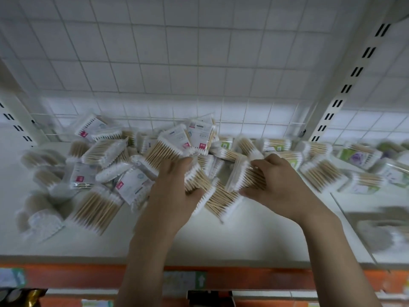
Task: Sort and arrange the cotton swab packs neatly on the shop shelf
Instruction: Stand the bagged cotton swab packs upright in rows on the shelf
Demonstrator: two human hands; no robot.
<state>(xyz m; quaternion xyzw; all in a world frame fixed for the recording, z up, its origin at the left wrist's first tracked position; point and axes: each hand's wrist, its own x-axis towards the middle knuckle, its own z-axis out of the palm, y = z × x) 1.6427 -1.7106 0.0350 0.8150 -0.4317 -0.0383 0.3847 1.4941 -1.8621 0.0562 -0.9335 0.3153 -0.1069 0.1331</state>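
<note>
Left of my left hand (174, 185) the packs (104, 151) lie in a loose heap on the shelf (221, 240), tipped every way, some showing pink labels. My left hand is curled over a pack (197, 180) in the middle of the heap, thumb under its near edge and fingers hooked over its far edge; the swabs in it run away from me and a little leftward. Just beside it, my right hand (274, 185) pinches another pack (245, 178), fingers on top and thumb at its near edge, its sticks running roughly from hand to hand. Between the two, a third pack (221, 202) lies flat beneath both. Right of my right hand, green-labelled packs (352, 156) trail off along the shelf. I judge the next move turns on swinging my two packs to one shared axis before setting them down.
</note>
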